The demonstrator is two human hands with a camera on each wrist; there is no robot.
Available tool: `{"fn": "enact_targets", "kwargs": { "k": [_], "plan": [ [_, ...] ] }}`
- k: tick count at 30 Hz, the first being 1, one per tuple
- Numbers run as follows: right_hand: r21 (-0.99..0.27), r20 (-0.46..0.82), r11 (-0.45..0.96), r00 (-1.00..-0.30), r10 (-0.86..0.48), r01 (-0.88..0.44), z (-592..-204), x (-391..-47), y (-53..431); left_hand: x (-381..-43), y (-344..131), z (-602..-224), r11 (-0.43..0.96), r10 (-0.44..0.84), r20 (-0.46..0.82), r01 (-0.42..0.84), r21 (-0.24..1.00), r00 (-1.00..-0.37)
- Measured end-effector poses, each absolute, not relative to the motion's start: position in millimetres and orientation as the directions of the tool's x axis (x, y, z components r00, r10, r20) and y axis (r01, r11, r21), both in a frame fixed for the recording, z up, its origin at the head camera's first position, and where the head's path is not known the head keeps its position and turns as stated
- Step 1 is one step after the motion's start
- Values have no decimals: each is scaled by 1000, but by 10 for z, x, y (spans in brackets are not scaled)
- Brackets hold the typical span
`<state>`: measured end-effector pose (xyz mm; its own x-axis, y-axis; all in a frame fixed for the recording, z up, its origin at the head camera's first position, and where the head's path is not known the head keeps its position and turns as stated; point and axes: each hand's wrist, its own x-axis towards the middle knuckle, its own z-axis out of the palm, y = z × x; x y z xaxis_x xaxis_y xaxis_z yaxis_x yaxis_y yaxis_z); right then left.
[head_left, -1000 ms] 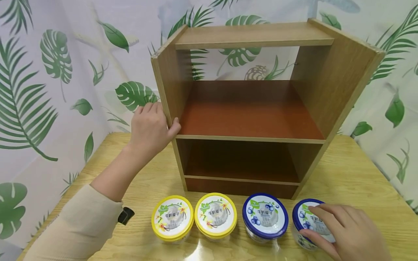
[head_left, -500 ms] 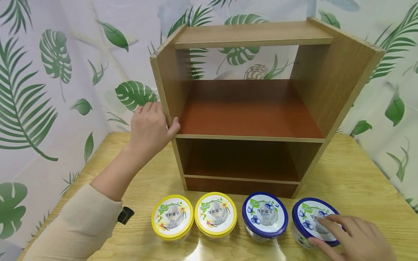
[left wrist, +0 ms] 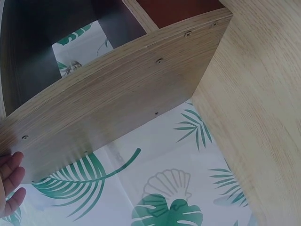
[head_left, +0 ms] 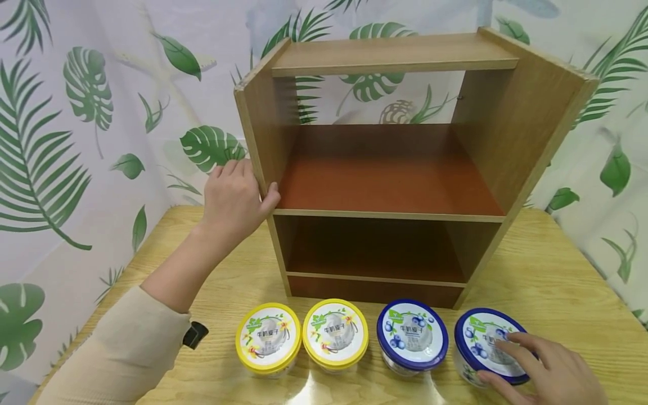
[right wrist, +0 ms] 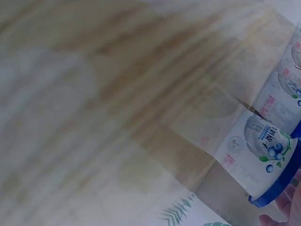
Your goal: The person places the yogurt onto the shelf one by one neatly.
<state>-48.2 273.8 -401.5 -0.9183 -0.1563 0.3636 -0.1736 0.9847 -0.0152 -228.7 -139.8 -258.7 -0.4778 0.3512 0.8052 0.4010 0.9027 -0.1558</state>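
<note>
My left hand [head_left: 234, 191] grips the left side panel of a wooden shelf unit [head_left: 390, 212], its thumb over the front edge. In the left wrist view, fingers of that hand [left wrist: 12, 181] show at the panel's outer face [left wrist: 108, 89]. At the right, my right hand [head_left: 557, 371] rests on the edge of a blue-lidded tub [head_left: 481, 329], fingers over the lid and thumb by its side. The right wrist view has this tub [right wrist: 256, 153] with fingertips [right wrist: 283, 205] at its lid. Another blue-lidded tub [head_left: 412, 337] and two yellow-lidded tubs [head_left: 268, 340] line up leftward.
The shelf unit stands behind the tubs on a wooden table [head_left: 223, 281]. It has an upper compartment with a red-brown board [head_left: 374, 163] and a dark lower one. A leaf-print wall covering [head_left: 126, 112] surrounds the table.
My right hand has drawn slightly back to the right, and more of the rightmost blue lid shows. My left hand, the shelf unit and the tubs have stayed put.
</note>
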Motion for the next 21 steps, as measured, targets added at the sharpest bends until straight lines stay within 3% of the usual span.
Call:
{"fn": "enact_targets", "kwargs": {
  "k": [4, 13, 21],
  "plan": [
    [-54, 326, 989, -939, -113, -138, -4051, -449, 2719, -2292, -1395, -2591, 902, 349, 807, 404, -152, -476],
    [-158, 397, 976, -915, -73, -147, -4107, -383, 2680, -2287, -1403, -2598, 903, 347, 804, 405, -146, -483],
    [-177, 592, 936, -792, -147, -306, -4143, -420, 2769, -2306, -1409, -2599, 899, 356, 805, 410, -156, -474]
  ]
}}
